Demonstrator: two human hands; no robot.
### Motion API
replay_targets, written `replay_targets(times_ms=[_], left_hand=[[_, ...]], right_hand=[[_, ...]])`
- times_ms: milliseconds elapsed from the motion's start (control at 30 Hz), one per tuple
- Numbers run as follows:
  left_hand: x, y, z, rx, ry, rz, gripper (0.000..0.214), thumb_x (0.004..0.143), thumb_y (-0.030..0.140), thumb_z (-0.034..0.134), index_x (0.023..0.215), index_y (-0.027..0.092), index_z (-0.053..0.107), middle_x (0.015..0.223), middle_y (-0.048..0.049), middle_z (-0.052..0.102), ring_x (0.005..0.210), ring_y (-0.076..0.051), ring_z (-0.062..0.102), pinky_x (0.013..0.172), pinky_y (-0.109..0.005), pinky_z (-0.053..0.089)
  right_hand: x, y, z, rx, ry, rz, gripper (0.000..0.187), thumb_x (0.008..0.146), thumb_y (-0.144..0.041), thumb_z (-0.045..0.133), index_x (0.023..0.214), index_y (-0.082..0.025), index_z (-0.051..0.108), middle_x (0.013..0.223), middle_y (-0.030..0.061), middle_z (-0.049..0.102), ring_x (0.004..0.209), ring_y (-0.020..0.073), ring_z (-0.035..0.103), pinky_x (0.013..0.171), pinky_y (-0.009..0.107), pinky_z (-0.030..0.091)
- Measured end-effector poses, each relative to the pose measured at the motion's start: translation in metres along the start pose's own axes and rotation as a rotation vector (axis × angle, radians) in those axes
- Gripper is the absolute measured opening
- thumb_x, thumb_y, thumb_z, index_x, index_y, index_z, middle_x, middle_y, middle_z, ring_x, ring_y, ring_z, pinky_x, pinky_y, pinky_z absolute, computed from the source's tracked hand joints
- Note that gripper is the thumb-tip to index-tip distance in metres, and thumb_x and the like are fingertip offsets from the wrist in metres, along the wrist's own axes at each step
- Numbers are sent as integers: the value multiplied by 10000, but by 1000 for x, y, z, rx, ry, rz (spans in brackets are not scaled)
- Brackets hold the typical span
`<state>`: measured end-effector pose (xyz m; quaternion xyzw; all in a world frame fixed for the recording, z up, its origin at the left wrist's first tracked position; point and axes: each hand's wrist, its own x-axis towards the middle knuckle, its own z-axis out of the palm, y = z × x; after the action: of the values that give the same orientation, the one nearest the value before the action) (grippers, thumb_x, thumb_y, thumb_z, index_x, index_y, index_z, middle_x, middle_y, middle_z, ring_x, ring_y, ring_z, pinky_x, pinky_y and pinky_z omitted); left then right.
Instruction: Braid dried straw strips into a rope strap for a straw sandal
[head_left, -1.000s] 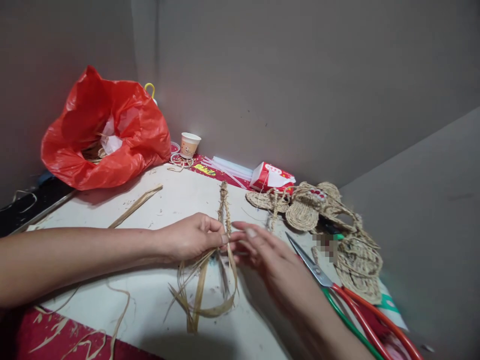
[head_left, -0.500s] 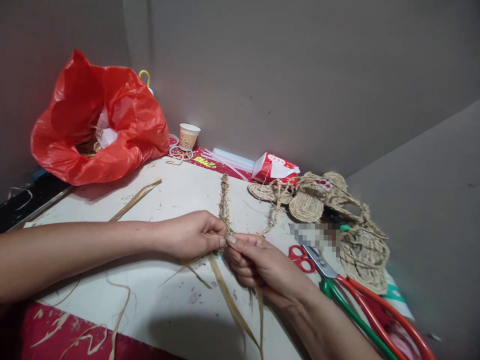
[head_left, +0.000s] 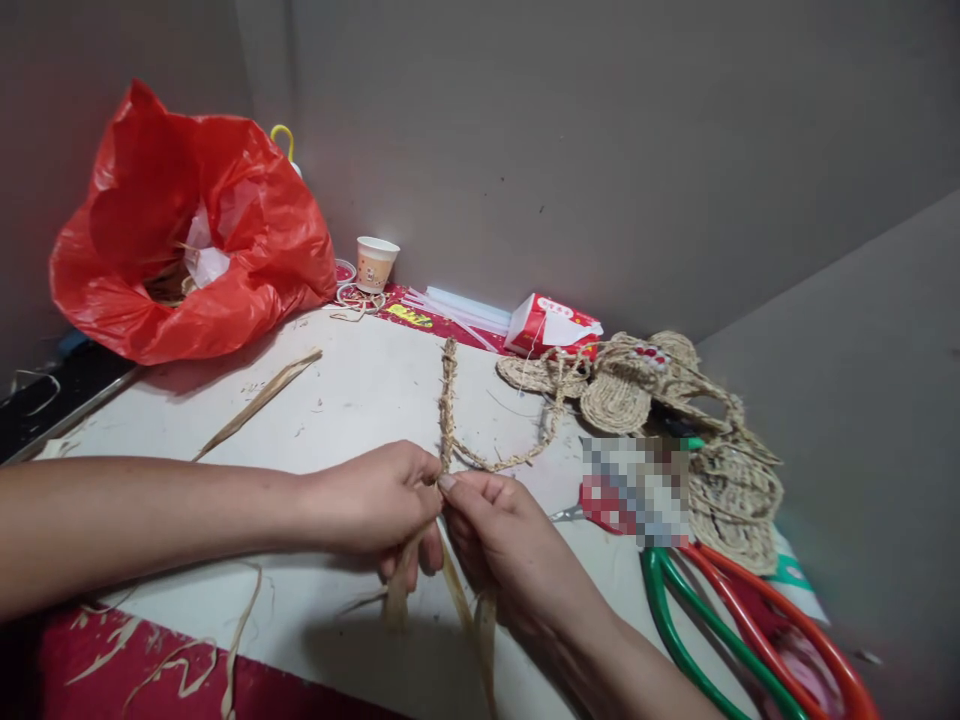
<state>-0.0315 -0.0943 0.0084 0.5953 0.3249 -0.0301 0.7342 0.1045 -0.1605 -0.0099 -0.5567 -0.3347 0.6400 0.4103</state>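
A braided straw cord (head_left: 448,395) runs away from me across the white board (head_left: 352,400). My left hand (head_left: 382,498) pinches its near end, fingers closed. My right hand (head_left: 499,540) meets it from the right, fingers curled round the loose flat straw strands (head_left: 461,600) that hang from the braid toward me. The two thumbs touch at the braid's end. A thinner braided piece (head_left: 517,455) curves off to the right from the same spot.
A red plastic bag (head_left: 187,240) sits at the back left, a paper cup (head_left: 375,263) and a red carton (head_left: 551,325) by the wall. Woven straw pieces (head_left: 675,400) lie at the right, above scissors with red and green handles (head_left: 720,630). A loose straw strip (head_left: 259,400) lies left.
My right hand went from open fingers to a closed grip on the strands. Both hands drew nearer to me, and the loose strands now hang below the hands.
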Motion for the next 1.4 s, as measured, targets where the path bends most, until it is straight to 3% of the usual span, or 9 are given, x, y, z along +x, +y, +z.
replay_targets(times_ms=[200,300,467,600,800,933,1067,1200,1400], left_hand=[[0,-20,15,154,233,165,60,716,158,437,760,162,478,574,21,520,443,-86,487,396,-180,364],[-2,-14,14,181,227,192,112,688,141,459,795,165,480,536,46,482,419,-67,420,383,-170,305],[-8,11,-8,259,72,40,140,740,253,462,796,149,535,481,40,494,393,-83,418,400,-196,300],[-3,17,-21,302,348,231,196,713,219,507,883,149,574,575,40,536,489,-76,431,476,-193,322],[7,5,-12,77,103,84,192,779,221,379,643,150,494,537,35,486,408,-61,360,456,-209,309],[4,5,-16,270,134,193,239,785,261,402,599,153,507,482,53,386,434,-67,291,442,-205,248],[3,8,-21,375,113,225,258,787,252,395,674,133,595,535,37,456,467,-69,331,466,-200,274],[4,9,-23,485,122,231,281,777,223,382,719,131,642,547,37,480,476,-73,339,487,-205,287],[9,9,-25,423,104,217,276,763,210,379,658,126,621,570,16,521,505,-77,359,506,-210,295]], right_hand=[[-1,4,3,42,-101,-61,422,825,-433,536,503,-169,471,432,-41,432,377,65,308,432,203,271],[-1,3,3,64,-74,-73,389,777,-461,602,554,-160,497,510,-12,504,458,86,400,475,208,319],[-3,-3,3,120,-42,-10,371,719,-452,665,563,-186,457,397,-93,311,359,55,222,370,197,180],[-3,-4,-1,93,-19,-6,280,741,-414,653,704,-154,553,389,-119,268,351,43,151,358,197,108],[-1,-4,-7,60,-83,3,289,769,-408,631,692,-135,579,391,-111,278,363,46,152,367,216,85],[-1,-6,-10,12,-86,27,319,740,-449,655,703,-137,600,406,-110,275,381,48,146,384,217,82],[0,-11,-15,-76,-111,7,340,722,-461,669,673,-130,614,479,-73,381,429,52,229,418,210,151],[1,-13,-18,-190,-144,14,333,732,-459,656,669,-136,606,460,-83,338,431,59,214,430,211,153],[2,-13,-20,-368,-162,-49,316,798,-448,561,693,-150,564,551,-50,401,505,84,301,485,210,249]])
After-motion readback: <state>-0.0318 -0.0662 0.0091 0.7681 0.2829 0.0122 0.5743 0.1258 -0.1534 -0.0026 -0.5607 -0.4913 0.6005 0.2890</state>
